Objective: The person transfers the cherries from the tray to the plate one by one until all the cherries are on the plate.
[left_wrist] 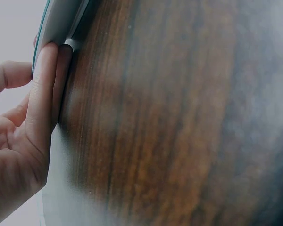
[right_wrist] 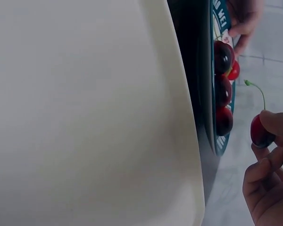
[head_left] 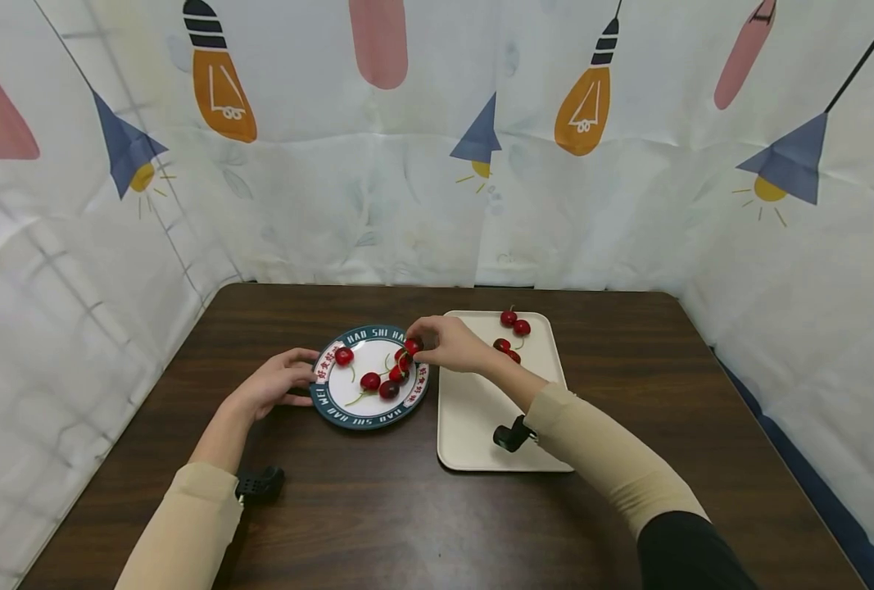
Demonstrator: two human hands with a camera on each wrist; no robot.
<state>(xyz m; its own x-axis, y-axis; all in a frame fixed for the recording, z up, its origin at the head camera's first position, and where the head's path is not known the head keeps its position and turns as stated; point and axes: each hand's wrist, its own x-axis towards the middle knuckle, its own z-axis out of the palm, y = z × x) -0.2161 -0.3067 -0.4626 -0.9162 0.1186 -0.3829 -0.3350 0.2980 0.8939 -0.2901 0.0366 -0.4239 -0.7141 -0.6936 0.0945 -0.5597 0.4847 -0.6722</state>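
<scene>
A round plate [head_left: 363,421] with a blue-green lettered rim and white middle holds several dark red cherries [head_left: 370,382]. At its left edge, my left hand [head_left: 278,381] grips the rim; in the left wrist view its thumb touches the edge and fingers [left_wrist: 43,89] lie against the underside. Over the plate's right side, my right hand [head_left: 455,344] pinches a single cherry [right_wrist: 262,132] between thumb and fingertips. That cherry's green stem points away from the hand in the right wrist view, and it hangs apart from the plated cherries [right_wrist: 223,89].
Right of the plate lies a cream rectangular tray [head_left: 473,418], with several cherries [head_left: 521,328] near its far end. My right forearm crosses above it. Both stand on a dark wooden table [head_left: 378,508], and a patterned white curtain [head_left: 422,213] hangs behind.
</scene>
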